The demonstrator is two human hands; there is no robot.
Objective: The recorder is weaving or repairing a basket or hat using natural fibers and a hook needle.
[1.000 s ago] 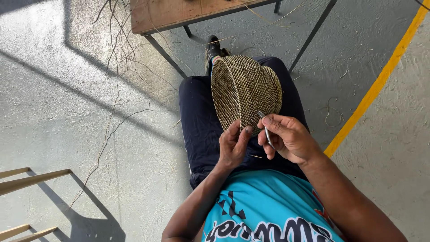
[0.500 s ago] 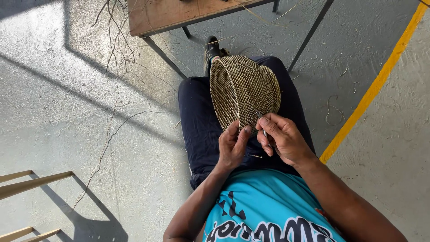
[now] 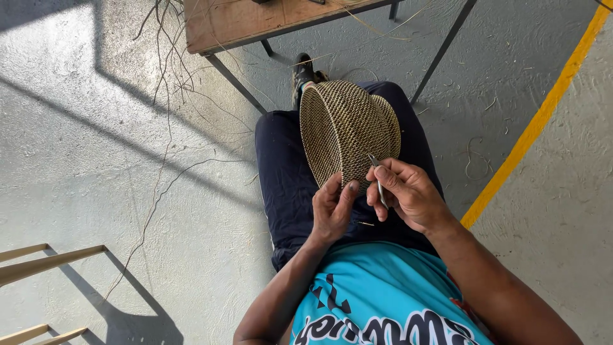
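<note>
A round woven basket (image 3: pixel 345 124), tan with dark stitching, rests tipped on its side on my lap over dark trousers. My left hand (image 3: pixel 332 207) grips the basket's near rim, fingers curled on the weave. My right hand (image 3: pixel 408 191) holds a thin metal tool (image 3: pixel 377 179), its tip pointing at the rim right beside my left thumb. A thin fibre strand shows just below my left hand.
A wooden table (image 3: pixel 242 22) on black metal legs stands ahead, with my shoe beneath it. Loose long fibres (image 3: pixel 166 96) trail over the grey floor at left. A yellow floor line (image 3: pixel 536 121) runs at right. Pale wooden slats (image 3: pixel 45 262) sit at lower left.
My hands have stayed at the basket rim; the right hand with the metal tool has shifted slightly against the weave. The basket holds the same place on my lap.
</note>
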